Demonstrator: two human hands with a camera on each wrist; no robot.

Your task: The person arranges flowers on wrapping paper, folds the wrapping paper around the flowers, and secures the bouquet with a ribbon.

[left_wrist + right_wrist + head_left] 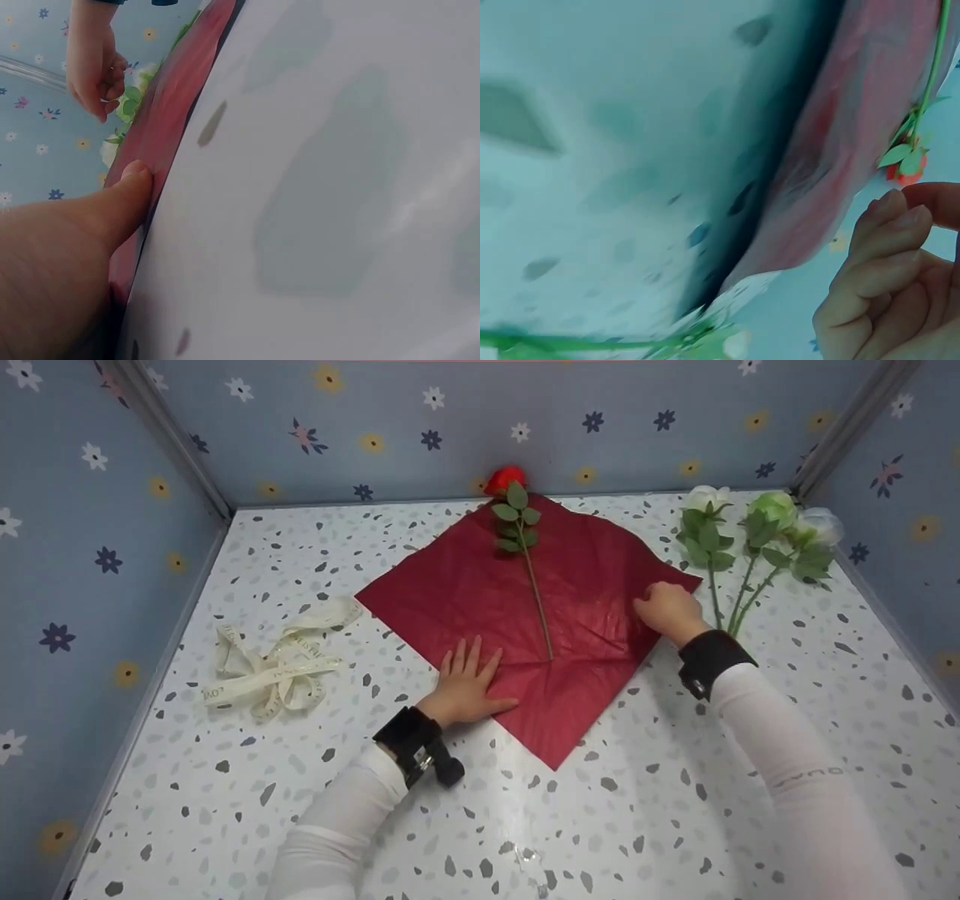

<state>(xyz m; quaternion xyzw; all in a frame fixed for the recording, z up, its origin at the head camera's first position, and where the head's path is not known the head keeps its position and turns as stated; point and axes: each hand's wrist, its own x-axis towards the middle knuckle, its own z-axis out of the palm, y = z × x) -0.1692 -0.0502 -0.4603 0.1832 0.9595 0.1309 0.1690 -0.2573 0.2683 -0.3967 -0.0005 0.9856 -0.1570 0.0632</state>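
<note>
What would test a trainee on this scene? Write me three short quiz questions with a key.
1. Which flower lies mostly on the red paper? A) green flower B) red rose C) white flower
2. True or false: the left hand is clenched in a fist.
3. In the head view, what lies left of the paper?

Key: 1. B. 2. False; its fingers are spread on the paper. 3. Cream ribbon.

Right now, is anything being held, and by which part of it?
Nothing is held: the left grip rests spread on the red paper; the right grip is curled above it, empty.
</note>
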